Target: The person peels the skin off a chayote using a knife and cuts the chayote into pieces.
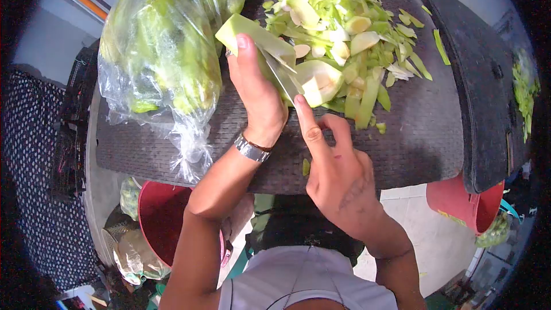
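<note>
My left hand (256,95), a metal-band watch on its wrist, grips a peeled pale green fruit (255,40) whose exact kind I cannot tell. My right hand (341,178) holds a knife (283,77), index finger stretched along it; the handle is hidden in the palm. The blade lies against the right side of the fruit. Just right of the blade, a cut piece with a whitish face (318,82) sits at the near edge of a heap of green and white slices and strips (356,40).
Left of my hands lies a knotted clear plastic bag (160,63) of green fruit on the dark textured tabletop (413,143). A black panel (473,86) stands along the right edge. Red buckets, one at left (155,206) and one at right (473,204), are below.
</note>
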Demonstrator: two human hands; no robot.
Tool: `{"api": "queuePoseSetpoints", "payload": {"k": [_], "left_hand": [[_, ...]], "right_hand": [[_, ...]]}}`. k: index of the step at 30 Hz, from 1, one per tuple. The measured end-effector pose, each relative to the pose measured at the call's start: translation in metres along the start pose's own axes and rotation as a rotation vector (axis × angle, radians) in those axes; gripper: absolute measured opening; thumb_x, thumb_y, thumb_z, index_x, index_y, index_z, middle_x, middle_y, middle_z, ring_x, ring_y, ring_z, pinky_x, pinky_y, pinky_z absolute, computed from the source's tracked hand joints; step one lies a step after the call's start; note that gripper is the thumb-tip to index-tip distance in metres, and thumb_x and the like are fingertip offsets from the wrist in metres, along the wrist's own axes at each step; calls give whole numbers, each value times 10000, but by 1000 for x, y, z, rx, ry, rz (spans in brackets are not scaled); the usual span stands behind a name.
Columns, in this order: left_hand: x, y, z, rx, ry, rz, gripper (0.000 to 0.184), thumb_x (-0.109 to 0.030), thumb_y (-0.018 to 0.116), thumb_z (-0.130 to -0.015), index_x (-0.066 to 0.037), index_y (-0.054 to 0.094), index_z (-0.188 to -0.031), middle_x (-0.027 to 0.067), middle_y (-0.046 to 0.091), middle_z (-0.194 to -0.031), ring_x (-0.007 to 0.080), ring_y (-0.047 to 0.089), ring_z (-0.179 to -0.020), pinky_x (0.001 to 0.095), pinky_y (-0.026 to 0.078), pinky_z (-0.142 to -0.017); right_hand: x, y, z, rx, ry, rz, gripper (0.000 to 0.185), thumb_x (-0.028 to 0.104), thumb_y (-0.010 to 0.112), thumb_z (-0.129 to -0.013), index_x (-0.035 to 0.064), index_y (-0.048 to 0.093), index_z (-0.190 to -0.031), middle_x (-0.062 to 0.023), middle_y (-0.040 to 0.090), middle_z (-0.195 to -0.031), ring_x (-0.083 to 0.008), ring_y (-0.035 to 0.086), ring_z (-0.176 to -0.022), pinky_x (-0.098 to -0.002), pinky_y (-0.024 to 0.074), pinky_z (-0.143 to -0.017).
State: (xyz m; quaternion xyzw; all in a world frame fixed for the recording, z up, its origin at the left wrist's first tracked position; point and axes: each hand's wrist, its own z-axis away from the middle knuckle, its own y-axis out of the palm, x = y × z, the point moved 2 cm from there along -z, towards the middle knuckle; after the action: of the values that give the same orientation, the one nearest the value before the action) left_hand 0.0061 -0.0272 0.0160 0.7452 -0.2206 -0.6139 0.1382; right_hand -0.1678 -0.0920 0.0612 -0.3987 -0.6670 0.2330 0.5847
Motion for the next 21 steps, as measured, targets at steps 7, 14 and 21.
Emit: {"api": "queuePoseSetpoints", "payload": {"k": [7, 14, 21], "left_hand": [[-9, 0, -21, 102, -244, 297, 583, -615, 481, -1020, -76, 615, -1198, 112, 698, -1042, 261, 698, -953, 427, 579, -871], [-15, 8, -17, 304, -640, 555, 532, -517, 527, -1034, -47, 601, -1271, 151, 707, -1120, 275, 715, -1001, 434, 584, -919], [-15, 7, -14, 407, -665, 593, 504, -463, 540, -1042, -41, 594, -1313, 121, 690, -1218, 252, 696, -1076, 410, 571, -951]], "right_hand": [[-23, -26, 2, 18, 209, -546, 658, -47, 566, -922, 125, 463, -1549, -159, 669, -1012, -186, 619, -634, -303, 527, -577], [-46, -26, -5, -142, 322, -640, 681, -16, 548, -963, 152, 380, -1601, -38, 660, -836, -38, 490, -538, -216, 428, -500], [-45, -16, -4, -104, 308, -499, 691, -21, 547, -969, 186, 375, -1606, -18, 636, -781, -26, 462, -521, -210, 396, -482]]}}
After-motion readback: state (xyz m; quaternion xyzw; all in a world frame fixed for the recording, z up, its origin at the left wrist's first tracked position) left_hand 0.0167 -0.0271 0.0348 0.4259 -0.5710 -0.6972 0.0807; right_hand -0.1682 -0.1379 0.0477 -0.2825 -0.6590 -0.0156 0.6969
